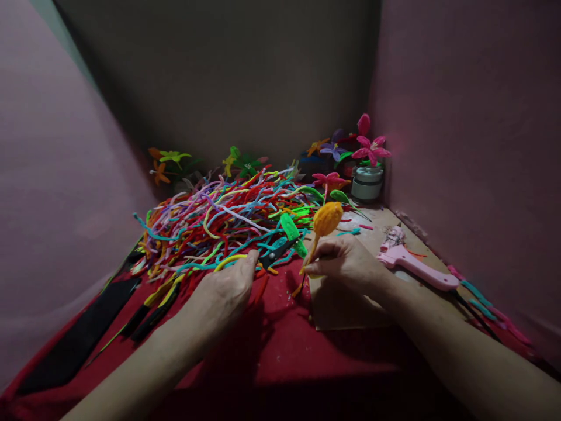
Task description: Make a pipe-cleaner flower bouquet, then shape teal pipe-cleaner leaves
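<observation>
My left hand (230, 283) is closed around the handles of a pair of scissors (272, 256), with black blades pointing right toward my other hand. A yellow curve by the fingers looks like part of the handle. My right hand (344, 260) pinches the stem of an orange fuzzy pipe-cleaner flower bud (328, 219), held upright, with its thin stem end reaching down below the fingers. Just behind the blades is a green fuzzy leaf shape (289, 227). The scissor tips are close to the stem; I cannot tell whether they touch it.
A big heap of coloured pipe cleaners (210, 216) fills the back left. Yellow-and-black handled pliers (153, 307) lie left, near a black strip (83, 333). A pink glue gun (416, 269) rests on a board (346, 310) at right. Pipe-cleaner flowers (371, 149) stand behind.
</observation>
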Action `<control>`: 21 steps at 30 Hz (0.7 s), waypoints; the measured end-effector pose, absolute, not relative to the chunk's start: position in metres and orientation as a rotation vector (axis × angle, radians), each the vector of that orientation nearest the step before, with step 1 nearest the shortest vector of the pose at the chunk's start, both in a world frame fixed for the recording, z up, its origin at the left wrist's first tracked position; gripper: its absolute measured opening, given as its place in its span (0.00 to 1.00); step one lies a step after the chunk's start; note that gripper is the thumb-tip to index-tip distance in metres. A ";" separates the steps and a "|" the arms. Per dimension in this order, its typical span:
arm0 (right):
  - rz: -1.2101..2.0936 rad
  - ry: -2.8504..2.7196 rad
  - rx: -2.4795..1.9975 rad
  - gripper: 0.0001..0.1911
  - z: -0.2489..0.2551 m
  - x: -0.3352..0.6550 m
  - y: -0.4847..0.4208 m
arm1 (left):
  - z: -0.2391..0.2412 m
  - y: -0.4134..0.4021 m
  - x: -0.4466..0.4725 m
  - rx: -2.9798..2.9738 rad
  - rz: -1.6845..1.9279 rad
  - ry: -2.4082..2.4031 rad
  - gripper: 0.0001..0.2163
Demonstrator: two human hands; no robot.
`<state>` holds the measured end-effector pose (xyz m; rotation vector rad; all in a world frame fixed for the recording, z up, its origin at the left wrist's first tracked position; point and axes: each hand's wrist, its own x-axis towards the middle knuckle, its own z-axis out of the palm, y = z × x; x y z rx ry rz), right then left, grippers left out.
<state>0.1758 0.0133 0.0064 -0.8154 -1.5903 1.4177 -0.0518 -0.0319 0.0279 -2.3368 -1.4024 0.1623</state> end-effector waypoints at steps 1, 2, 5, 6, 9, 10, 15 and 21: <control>1.422 -1.590 -0.822 0.01 0.007 0.176 0.013 | 0.026 -0.030 -0.055 -2.343 0.115 -1.382 0.24; 1.422 -1.590 -0.828 0.01 0.007 0.175 0.013 | 0.024 -0.028 -0.059 -2.344 0.049 -1.361 0.24; 1.393 -1.587 -0.839 0.01 0.006 0.175 0.014 | 0.022 -0.024 -0.070 -2.299 -0.163 -1.362 0.21; 1.381 -1.585 -0.840 0.01 0.006 0.175 0.014 | 0.023 -0.024 -0.072 -2.275 -0.202 -1.395 0.20; 1.343 -1.595 -0.830 0.01 0.004 0.177 0.015 | 0.025 -0.024 -0.076 -2.235 -0.215 -1.533 0.19; 1.331 -1.604 -0.824 0.01 0.003 0.177 0.016 | 0.024 -0.023 -0.078 -2.232 -0.206 -1.571 0.19; 1.265 -1.639 -0.828 0.03 -0.002 0.178 0.018 | 0.009 -0.017 -0.089 -2.237 -0.156 -1.655 0.21; 1.261 -1.673 -0.825 0.02 0.000 0.176 0.017 | 0.000 -0.024 -0.085 -2.271 -0.242 -1.604 0.21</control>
